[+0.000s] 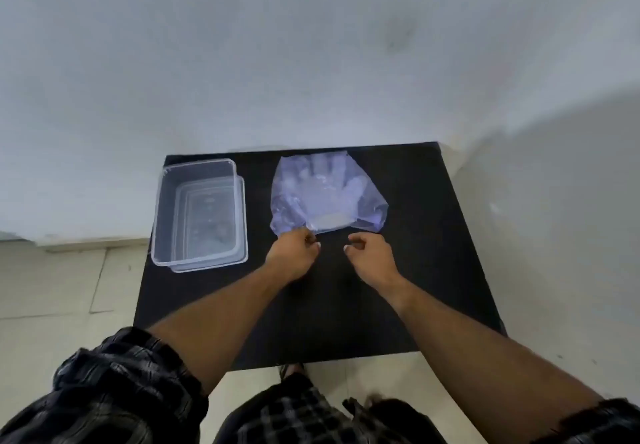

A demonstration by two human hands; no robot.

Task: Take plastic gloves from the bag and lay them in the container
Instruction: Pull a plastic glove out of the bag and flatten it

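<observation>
A translucent bluish plastic bag [363, 208] lies on the far middle of a black table [433, 270], with clear plastic gloves [322, 184] showing through it, fingers pointing away. My left hand [294, 256] pinches the bag's near edge at its left corner. My right hand [374, 256] hovers just short of the bag's near edge, fingers curled and pinched, holding nothing I can see. A clear rectangular container [159, 208] stands open on the table's left side, its lid seemingly under it.
The table stands against a white wall [311, 63]. Pale floor tiles [62, 288] show to the left and right. My checked sleeves and clothing fill the bottom of the view.
</observation>
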